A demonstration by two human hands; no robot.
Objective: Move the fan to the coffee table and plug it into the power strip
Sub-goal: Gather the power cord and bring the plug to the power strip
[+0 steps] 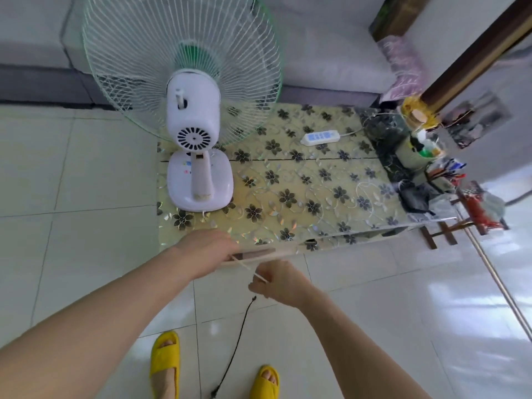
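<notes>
The white fan (198, 133), with a green-rimmed wire cage, stands upright on the left end of the coffee table (359, 226), its back toward me. The white power strip (319, 138) lies at the table's far side, right of the fan, with its cable running off to the right. My left hand (205, 250) and my right hand (276, 282) are at the table's front edge, each pinching one end of a short stretch of thin pale cord (249, 269) held taut between them. A thin black cord (236, 344) runs from below my right hand down to the floor between my feet.
A grey sofa (331, 53) runs behind the table. Jars, bottles and pens (426, 156) crowd the table's right end. A small wooden stool (472, 217) and a long pole (501, 286) stand at the right. White floor tiles surround the table; my yellow slippers (165, 357) are below.
</notes>
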